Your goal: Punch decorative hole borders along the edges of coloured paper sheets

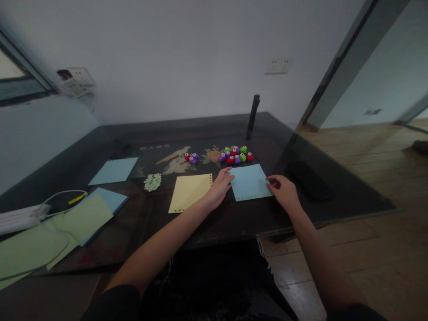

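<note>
A light blue sheet of paper (250, 180) lies on the dark table in front of me, with small marks along its bottom edge. My left hand (220, 188) rests at its left edge, fingers stretched out and touching the paper. At the opposite edge, my right hand (284, 191) has its thumb and fingers closed on the sheet's right side. A yellow sheet (190, 191) with holes along its right and bottom edges lies left of my left hand, partly under that forearm. Just behind the blue sheet sits a cluster of small red, purple and green pieces (236, 154) with white round tops.
Several similar small pieces (191, 158) sit farther left. Another blue sheet (114, 171), green sheets (80, 218), a white power strip (20, 218) and its cable occupy the left side. A black post (253, 117) rises at the back; a dark flat object (309, 180) lies right.
</note>
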A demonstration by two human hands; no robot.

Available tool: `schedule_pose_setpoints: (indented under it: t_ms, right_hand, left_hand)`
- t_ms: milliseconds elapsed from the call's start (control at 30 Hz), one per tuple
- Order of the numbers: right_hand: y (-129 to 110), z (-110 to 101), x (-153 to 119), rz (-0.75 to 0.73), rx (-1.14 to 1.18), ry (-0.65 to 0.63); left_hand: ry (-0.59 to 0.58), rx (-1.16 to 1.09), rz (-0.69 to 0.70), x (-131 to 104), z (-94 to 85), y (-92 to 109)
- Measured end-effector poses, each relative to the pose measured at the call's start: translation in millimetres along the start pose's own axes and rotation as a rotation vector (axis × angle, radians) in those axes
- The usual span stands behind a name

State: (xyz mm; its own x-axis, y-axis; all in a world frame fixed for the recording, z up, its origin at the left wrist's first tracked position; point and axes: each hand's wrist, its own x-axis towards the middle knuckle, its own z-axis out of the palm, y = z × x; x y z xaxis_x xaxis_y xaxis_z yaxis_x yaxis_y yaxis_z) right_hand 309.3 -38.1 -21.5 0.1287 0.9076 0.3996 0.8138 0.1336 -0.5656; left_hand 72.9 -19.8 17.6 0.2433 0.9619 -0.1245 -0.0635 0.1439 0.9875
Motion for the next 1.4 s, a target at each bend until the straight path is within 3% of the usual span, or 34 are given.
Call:
schedule_pose_setpoints:
  t_ms: [133, 200, 300, 433, 533, 667, 833, 1167, 1400]
  right_hand:
    - [-1.1, -5.2, 2.1, -0.020, 0.010, 0.072]
    - [-8.6, -8.9, 4.3, -0.044, 0.027, 0.117]
    - [-34.0, -8.5, 9.8, -0.100, 0.078, 0.121]
    - [-87.1, 14.2, 21.8, -0.258, 0.150, -0.055]
    - [-125.2, 43.9, 34.4, -0.441, 0.102, -0.300]
    - [-152.4, 81.4, 53.3, -0.550, -0.085, -0.440]
    - [-152.8, 106.5, 63.0, -0.548, -0.308, -0.515]
    - [-147.0, 113.7, 58.9, -0.519, -0.233, -0.416]
    - [-145.8, 119.8, 62.0, -0.433, -0.097, -0.351]
  left_hand:
    - [-0.055, 0.201, 0.132, -4.7, -21.6, 14.2]
    - [-0.069, 0.347, 0.248, -6.3, -48.2, 24.2]
    - [0.044, 0.666, 0.423, -7.7, -100.7, 34.6]
    - [0.109, 0.985, 0.444, -10.7, -161.1, 29.9]
    - [0.075, 1.110, 0.458, -12.9, -183.4, 19.0]
    - [-0.017, 1.190, 0.463, -12.4, -191.3, 8.0]
    - [0.016, 1.315, 0.360, -9.4, -190.2, 2.1]
    - [0.057, 1.428, 0.303, -10.4, -186.0, 2.3]
    - [0.095, 1.415, 0.359, -10.0, -186.0, 1.4]
